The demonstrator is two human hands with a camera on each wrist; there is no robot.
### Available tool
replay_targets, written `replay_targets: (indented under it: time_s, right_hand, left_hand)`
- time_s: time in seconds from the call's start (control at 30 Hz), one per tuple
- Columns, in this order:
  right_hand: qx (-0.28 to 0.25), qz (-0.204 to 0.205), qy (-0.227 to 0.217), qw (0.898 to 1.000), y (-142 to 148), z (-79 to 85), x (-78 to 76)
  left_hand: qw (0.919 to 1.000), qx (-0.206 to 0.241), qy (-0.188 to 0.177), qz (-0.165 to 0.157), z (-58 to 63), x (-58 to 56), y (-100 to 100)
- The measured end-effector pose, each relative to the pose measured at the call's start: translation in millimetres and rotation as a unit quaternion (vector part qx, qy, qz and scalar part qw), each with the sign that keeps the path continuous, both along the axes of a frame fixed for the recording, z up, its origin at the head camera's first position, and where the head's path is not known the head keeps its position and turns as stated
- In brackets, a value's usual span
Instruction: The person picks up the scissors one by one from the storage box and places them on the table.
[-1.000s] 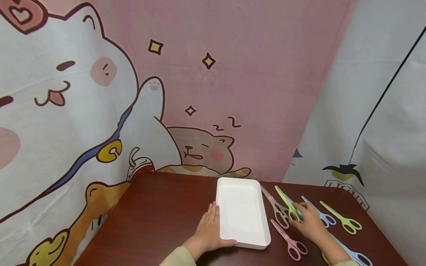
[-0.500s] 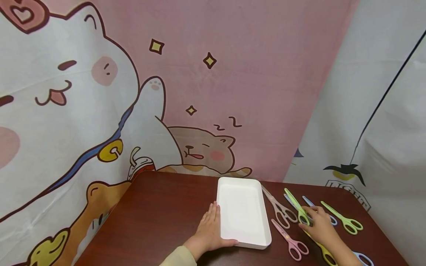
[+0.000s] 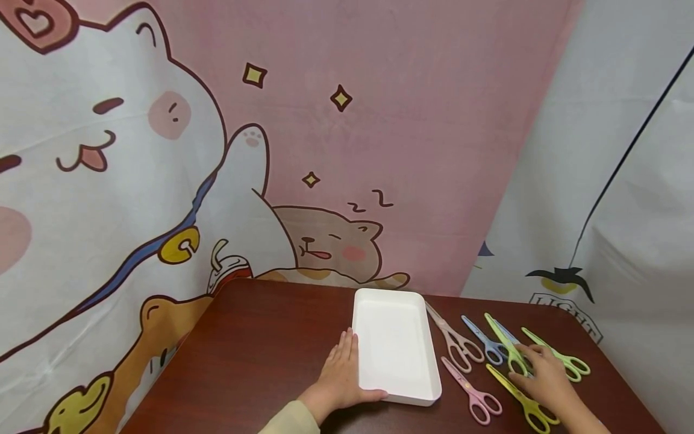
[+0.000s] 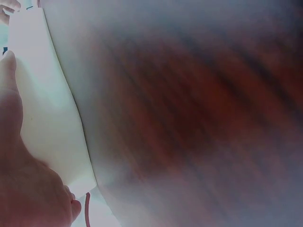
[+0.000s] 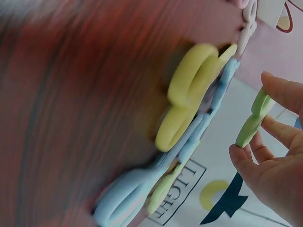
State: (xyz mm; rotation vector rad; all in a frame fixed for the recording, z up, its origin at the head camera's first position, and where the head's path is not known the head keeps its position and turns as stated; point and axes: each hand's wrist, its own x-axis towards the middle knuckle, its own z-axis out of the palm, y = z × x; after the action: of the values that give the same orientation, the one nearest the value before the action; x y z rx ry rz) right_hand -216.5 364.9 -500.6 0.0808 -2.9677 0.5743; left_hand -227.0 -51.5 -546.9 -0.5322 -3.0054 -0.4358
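Note:
My left hand (image 3: pixel 337 374) lies along the left side of a shallow white tray (image 3: pixel 393 343), fingers straight and thumb across its near edge. Nothing lies inside the tray. With my right hand (image 3: pixel 547 380) I pinch light green scissors (image 3: pixel 501 337) by the handles, blades pointing away from me. The right wrist view shows their handle loops (image 5: pixel 252 124) between thumb and fingers, raised above the table. Below and beside this hand are yellow scissors (image 3: pixel 509 387) and blue scissors (image 3: pixel 484 339); another blue pair is partly hidden behind the held ones.
Beige scissors (image 3: pixel 452 339) and pink scissors (image 3: pixel 467 389) lie right of the tray. A second green pair (image 3: pixel 564 360) lies farther right, and a blue pair (image 5: pixel 125 194) shows close in the right wrist view. A printed cloth (image 3: pixel 423 150) hangs behind the dark red-brown table (image 3: pixel 260 349).
My right hand has carried the green scissors rightward, away from the beige pair, uncovering the nearer blue scissors and the yellow ones. My left hand and the tray have stayed put.

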Motion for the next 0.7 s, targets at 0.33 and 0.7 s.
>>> replay_targets:
  time_s: [0.33, 0.7]
  right_hand:
    - [0.016, -0.009, -0.025, 1.000, 31.3, -1.3, 6.6]
    - [0.011, -0.034, -0.082, 0.996, 67.2, -10.5, 12.2]
  left_hand:
    - [1.0000, 0.005, -0.005, 0.000, -0.1, 0.4, -0.9]
    - [0.9999, 0.004, -0.014, -0.007, 7.8, 2.9, -2.6]
